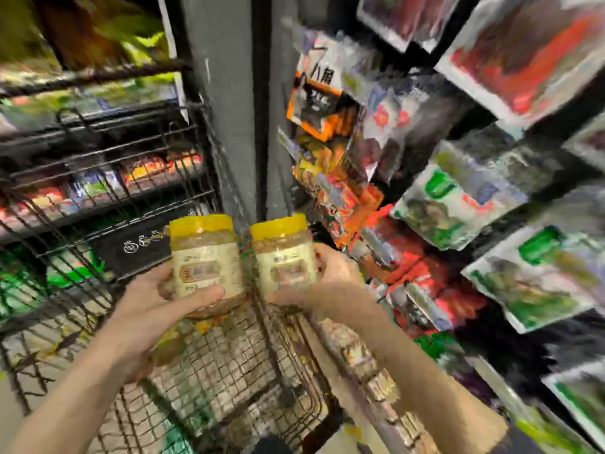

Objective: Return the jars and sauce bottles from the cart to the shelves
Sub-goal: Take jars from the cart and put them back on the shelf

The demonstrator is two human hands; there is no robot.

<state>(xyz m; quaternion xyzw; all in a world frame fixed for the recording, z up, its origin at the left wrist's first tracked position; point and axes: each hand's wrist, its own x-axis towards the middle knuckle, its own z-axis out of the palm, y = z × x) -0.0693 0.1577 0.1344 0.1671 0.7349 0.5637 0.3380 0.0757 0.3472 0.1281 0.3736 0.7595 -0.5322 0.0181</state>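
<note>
Two yellow-lidded jars held upright above a wire cart, one in each hand.

The left hand (154, 298) grips the left jar (206, 260) from its outer side, thumb across the lower label; the right hand (322, 276) clasps the right jar (283, 257) from its outer side, fingers wrapped behind. The two jars stand side by side, near each other, above the wire cart (222, 365). One grey pillar (226, 103) rises behind them, wire shelves (98, 152) to its left, hanging packets (458, 198) to its right, too blurred to count.
</note>
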